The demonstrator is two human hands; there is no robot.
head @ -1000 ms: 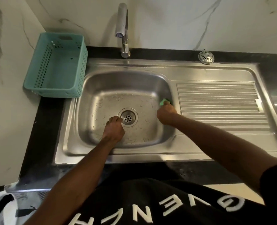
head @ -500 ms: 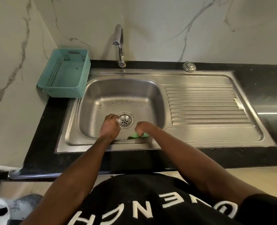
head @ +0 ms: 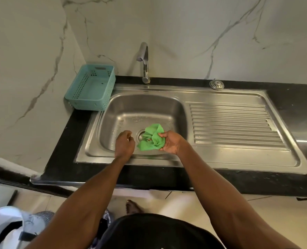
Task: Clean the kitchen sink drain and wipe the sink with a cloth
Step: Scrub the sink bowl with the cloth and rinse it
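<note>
We see the right hand (head: pixel 169 141) gripping the bunched green cloth (head: pixel 151 137), fingers curled round it, just over the drain (head: pixel 140 134) in the sink (head: pixel 143 108). The left hand (head: pixel 124 142) hovers left of the drain, fingers loosely curled, holding nothing we can make out.

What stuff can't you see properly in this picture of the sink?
All in the head view:
- Drain: mostly covered by the green cloth that the right hand grips.
- Left hand: seen from the back, so whether its curled fingers hold anything is hidden.
- White bag: cut off by the bottom-left edge.
- Strainer cap on the counter: too small for detail.
</note>
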